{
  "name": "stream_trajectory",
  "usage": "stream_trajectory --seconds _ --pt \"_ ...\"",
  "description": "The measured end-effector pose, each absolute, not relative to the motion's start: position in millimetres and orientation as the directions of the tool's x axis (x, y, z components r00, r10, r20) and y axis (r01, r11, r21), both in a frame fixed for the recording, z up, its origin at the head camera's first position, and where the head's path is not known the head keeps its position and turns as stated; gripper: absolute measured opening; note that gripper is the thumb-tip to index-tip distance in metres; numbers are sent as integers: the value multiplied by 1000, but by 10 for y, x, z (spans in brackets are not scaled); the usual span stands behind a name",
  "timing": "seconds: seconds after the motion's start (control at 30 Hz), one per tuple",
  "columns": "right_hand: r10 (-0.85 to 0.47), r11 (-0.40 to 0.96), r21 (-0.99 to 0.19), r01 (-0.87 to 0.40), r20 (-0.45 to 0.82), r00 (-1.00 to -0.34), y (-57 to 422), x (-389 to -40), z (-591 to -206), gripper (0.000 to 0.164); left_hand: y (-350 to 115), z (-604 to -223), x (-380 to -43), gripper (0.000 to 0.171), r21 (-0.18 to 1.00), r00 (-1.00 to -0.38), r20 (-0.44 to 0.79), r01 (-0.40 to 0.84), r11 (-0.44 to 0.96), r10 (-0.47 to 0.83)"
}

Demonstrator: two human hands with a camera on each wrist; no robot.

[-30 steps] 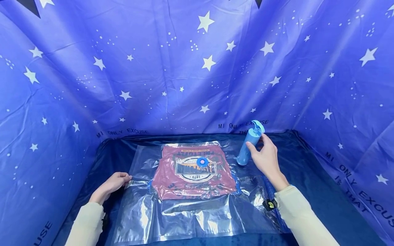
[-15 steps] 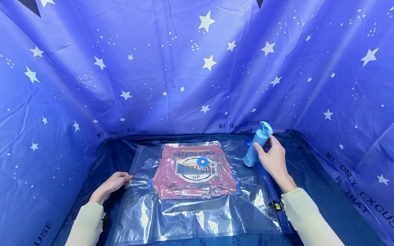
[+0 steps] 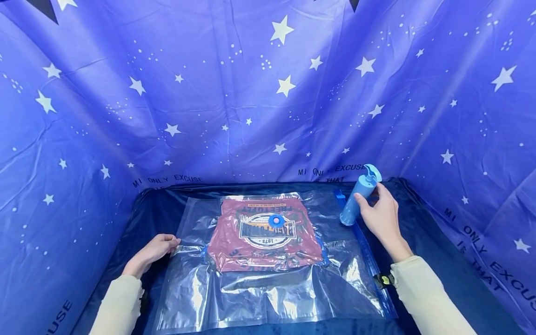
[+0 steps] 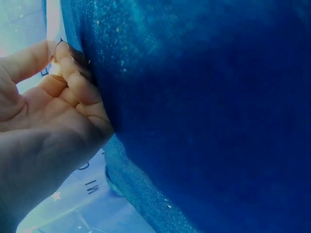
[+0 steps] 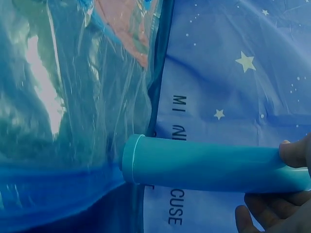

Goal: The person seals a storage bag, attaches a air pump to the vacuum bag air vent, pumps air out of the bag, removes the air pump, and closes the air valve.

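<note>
A blue hand pump (image 3: 358, 200) with a curved handle leans in my right hand (image 3: 378, 216), whose thumb and fingers grip its barrel near the top. Its lower end hangs over the blue zip edge of a clear vacuum storage bag (image 3: 268, 298). Inside that bag lies a folded maroon printed garment (image 3: 264, 256). A round blue valve (image 3: 276, 220) sits on top, above the garment's print. My left hand (image 3: 155, 249) pinches the bag's left edge between thumb and fingers. In the left wrist view the left hand (image 4: 58, 92) has its fingers curled in.
Dark blue cloth (image 3: 452, 279) covers the table under the bag. A blue zip strip with a slider clip (image 3: 340, 197) runs along the bag's right side. Purple-blue curtains (image 3: 234, 93) with stars and lettering rise behind and at both sides.
My right hand has moved to the right with the pump, from beside the garment to over the zip edge. The blue slider clip now shows. My left hand has stayed put.
</note>
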State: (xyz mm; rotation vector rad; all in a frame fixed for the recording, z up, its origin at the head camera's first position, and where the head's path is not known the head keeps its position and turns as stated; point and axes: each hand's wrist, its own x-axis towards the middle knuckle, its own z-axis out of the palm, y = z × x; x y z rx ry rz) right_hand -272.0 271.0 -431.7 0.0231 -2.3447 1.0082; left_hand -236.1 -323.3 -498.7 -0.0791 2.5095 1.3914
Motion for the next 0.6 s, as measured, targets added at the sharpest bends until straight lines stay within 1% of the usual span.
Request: stream_trajectory --seconds 0.6 --pt "282 744 -655 -133 488 -826 3097 -2761 -4333 51 -3230 -4980 -2367 34 820 -963 -257 -176 545 75"
